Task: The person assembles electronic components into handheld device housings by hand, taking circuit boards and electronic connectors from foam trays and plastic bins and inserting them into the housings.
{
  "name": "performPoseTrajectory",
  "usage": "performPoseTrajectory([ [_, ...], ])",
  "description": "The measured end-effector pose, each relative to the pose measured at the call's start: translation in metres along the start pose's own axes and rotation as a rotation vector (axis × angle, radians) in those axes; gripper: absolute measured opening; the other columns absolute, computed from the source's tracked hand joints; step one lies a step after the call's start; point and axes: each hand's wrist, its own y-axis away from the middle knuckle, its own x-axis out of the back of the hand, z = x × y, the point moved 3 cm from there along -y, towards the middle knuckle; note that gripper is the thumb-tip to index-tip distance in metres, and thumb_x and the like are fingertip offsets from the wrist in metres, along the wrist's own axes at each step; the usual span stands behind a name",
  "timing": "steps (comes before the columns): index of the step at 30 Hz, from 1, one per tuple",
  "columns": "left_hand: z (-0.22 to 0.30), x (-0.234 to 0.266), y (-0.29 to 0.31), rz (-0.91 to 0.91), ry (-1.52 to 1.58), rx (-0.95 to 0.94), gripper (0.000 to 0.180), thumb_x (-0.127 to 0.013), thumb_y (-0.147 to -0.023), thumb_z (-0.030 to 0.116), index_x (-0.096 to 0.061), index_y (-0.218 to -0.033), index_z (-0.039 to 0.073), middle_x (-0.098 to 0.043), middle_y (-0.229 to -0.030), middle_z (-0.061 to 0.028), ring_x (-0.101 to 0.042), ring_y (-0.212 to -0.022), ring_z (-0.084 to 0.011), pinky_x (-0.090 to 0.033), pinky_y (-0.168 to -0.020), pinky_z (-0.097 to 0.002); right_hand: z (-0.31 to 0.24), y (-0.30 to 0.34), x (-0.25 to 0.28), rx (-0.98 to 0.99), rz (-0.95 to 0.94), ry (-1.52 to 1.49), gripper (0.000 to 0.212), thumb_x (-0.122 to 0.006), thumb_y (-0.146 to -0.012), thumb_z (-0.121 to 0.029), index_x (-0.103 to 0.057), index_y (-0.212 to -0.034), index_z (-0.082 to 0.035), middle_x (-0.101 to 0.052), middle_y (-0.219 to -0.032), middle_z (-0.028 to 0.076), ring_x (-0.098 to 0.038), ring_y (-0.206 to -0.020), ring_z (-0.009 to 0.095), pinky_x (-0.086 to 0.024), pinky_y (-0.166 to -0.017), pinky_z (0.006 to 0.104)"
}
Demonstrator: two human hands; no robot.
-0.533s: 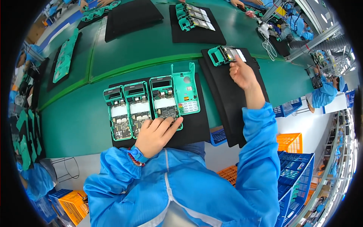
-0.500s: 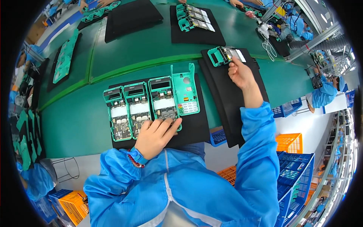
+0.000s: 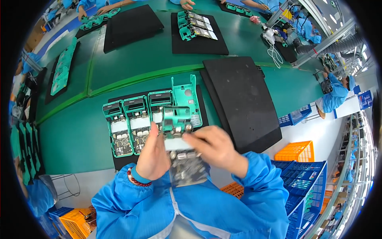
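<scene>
A circuit board assembly (image 3: 175,144) with a green frame at its top and a white panel across its middle is held up in front of my chest, its lower part smeared by motion. My right hand (image 3: 217,148) grips it by its right edge between thumb and fingers. On its other side, my left hand (image 3: 153,157) is upright with fingers stretched out, close against the left edge; whether it touches is unclear. Behind, green housings with boards (image 3: 121,133) stand in a row, the rightmost partly hidden by the assembly. An unfilled green shell (image 3: 187,99) lies at the row's right end.
The row lies on a black mat (image 3: 205,115) on the green table (image 3: 71,139). Stacked black foam mats (image 3: 242,99) lie to the right. Across the table, more green housings (image 3: 195,26) rest on another mat. Blue crates (image 3: 298,179) and an orange crate (image 3: 294,152) stand lower right. Co-workers' hands (image 3: 187,4) show at the far edge.
My right hand has brought the assembly from the right-hand black mats to in front of my chest. My left hand has lifted off the row of housings and moved beside the assembly.
</scene>
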Motion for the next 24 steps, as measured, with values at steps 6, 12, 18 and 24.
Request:
performPoseTrajectory([
  [6,-0.009,0.024,0.006,0.109,-0.498,-0.155,0.051,-0.046,-0.106,0.035,-0.03,-0.148,0.01,-0.053,-0.132,-0.0091,-0.056,-0.115,-0.0165,-0.049,-0.094,-0.0322,-0.01,0.007,0.0,-0.452,0.048,-0.24,0.029,-0.069,-0.071,0.004,-0.071,-0.099,-0.004,-0.062,-0.102,0.011,-0.059,-0.097,0.03,-0.049,-0.083,0.0388],
  [12,-0.008,0.023,0.019,0.03,-1.101,-0.531,0.054,-0.067,-0.095,0.018,-0.04,-0.139,0.003,-0.046,-0.129,-0.016,-0.049,-0.122,-0.0281,-0.04,-0.104,-0.0368,-0.018,-0.005,-0.026,-0.6,0.136,-0.682,0.043,-0.074,-0.084,-0.008,-0.058,-0.123,-0.002,-0.056,-0.127,0.016,-0.045,-0.133,0.038,-0.033,-0.112,0.0462],
  [18,-0.008,0.025,0.038,0.104,-1.364,-0.561,0.061,-0.071,-0.088,0.014,-0.04,-0.14,0.006,-0.039,-0.131,-0.0216,-0.047,-0.12,-0.0422,-0.045,-0.099,-0.0431,-0.043,-0.01,-0.037,-0.631,0.055,-0.642,0.018,-0.075,-0.084,-0.009,-0.065,-0.099,-0.007,-0.055,-0.126,0.012,-0.041,-0.138,0.038,-0.034,-0.111,0.0488],
  [24,-0.01,0.024,0.047,0.118,-1.424,-0.525,0.065,-0.072,-0.088,0.018,-0.037,-0.142,0.008,-0.037,-0.132,-0.0237,-0.048,-0.117,-0.0437,-0.047,-0.096,-0.0433,-0.044,-0.004,-0.031,-0.6,-0.09,-0.744,0.022,-0.071,-0.085,-0.005,-0.059,-0.104,-0.005,-0.052,-0.131,0.014,-0.031,-0.144,0.04,-0.03,-0.113,0.0497],
])
